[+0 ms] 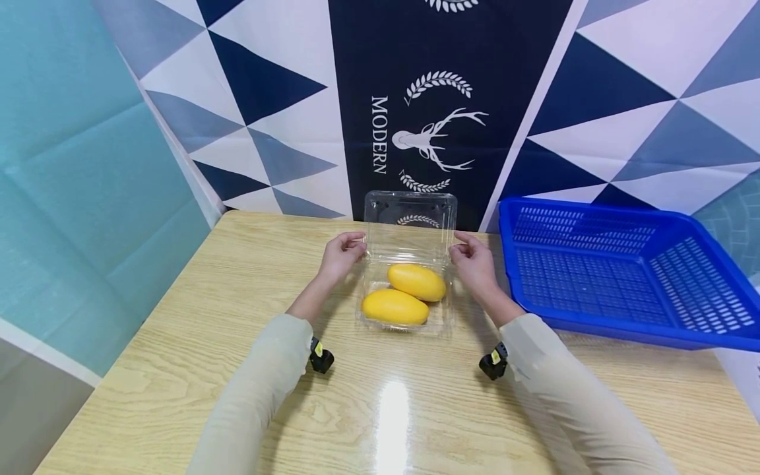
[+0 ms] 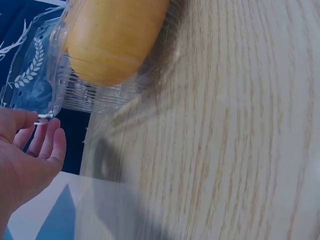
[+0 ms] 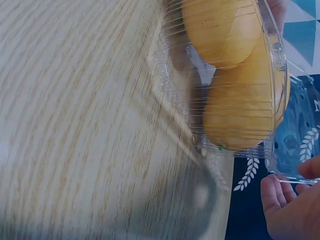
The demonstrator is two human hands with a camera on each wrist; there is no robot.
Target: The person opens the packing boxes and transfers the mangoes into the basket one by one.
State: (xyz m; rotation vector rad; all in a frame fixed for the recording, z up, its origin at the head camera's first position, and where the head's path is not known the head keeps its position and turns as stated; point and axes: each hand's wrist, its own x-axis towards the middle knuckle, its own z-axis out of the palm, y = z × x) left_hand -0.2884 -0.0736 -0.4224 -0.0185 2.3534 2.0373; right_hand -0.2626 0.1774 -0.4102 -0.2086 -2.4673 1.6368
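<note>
A clear plastic clamshell box (image 1: 449,315) lies on the wooden table with its lid (image 1: 410,241) raised at the back. Two yellow mangoes, a rear one (image 1: 417,282) and a front one (image 1: 395,307), sit in its base. My left hand (image 1: 341,257) pinches the lid's left edge between thumb and fingers, which the left wrist view shows close up. On the other side, my right hand (image 1: 474,265) holds the lid's right edge, thumb above and fingers below in the right wrist view. Through the ribbed side wall, both mangoes (image 3: 240,107) show there.
To the right stands a blue slatted plastic basket (image 1: 584,284), close beside my right forearm. Behind the table (image 1: 225,290) hangs a patterned cloth (image 1: 285,119) with triangles and a deer print. A small black camera (image 1: 321,357) sits at my left wrist, another (image 1: 493,361) at my right.
</note>
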